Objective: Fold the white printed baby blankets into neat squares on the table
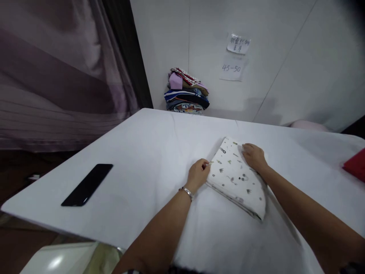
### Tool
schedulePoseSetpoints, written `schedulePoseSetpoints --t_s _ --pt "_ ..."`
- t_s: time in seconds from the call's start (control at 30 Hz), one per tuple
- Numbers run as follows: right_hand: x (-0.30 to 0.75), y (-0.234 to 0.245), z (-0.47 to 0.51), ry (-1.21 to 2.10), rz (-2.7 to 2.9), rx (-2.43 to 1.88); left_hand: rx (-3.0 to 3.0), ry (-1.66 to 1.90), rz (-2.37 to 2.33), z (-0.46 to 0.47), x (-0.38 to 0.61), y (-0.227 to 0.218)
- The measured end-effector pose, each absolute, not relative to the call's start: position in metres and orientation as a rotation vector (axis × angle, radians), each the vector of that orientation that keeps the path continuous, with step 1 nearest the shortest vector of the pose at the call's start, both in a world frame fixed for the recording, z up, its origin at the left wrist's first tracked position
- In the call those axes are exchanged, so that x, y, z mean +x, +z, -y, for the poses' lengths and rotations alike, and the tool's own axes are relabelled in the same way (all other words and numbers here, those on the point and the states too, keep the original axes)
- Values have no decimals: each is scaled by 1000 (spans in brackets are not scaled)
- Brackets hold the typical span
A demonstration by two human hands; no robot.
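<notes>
A folded white cloth (238,179) with small dark printed figures lies on the white table (148,152), right of centre. My left hand (198,174), with a silver bracelet at the wrist, pinches the cloth's left edge with curled fingers. My right hand (253,156) rests on the cloth's far right part, fingers bent down and pressing on it.
A black phone (88,184) lies flat near the table's left front edge. A stack of folded colourful clothes (186,93) sits at the far edge against the wall. A red item (356,164) shows at the right edge. Paper notes (235,57) hang on the wall.
</notes>
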State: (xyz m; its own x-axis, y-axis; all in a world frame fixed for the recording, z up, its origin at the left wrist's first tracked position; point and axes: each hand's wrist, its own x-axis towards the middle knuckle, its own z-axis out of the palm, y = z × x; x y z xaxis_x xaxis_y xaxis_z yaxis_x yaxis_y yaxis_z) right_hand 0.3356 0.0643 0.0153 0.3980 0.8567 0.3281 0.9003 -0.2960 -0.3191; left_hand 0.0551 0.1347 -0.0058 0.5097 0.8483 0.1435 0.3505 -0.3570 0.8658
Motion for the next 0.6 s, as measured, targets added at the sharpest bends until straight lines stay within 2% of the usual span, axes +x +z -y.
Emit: schedulePoseSetpoints --t_s 0.13,0.3,0.6 --pt "295 19 -26 -86 1534 -2137 1918 741 -1021 -134 57 -5" --pt "225 22 30 206 1762 -1863 1913 762 -998 -134 57 -6" --pt "187 12 51 -223 2010 -1908 1944 737 -961 -129 47 0"
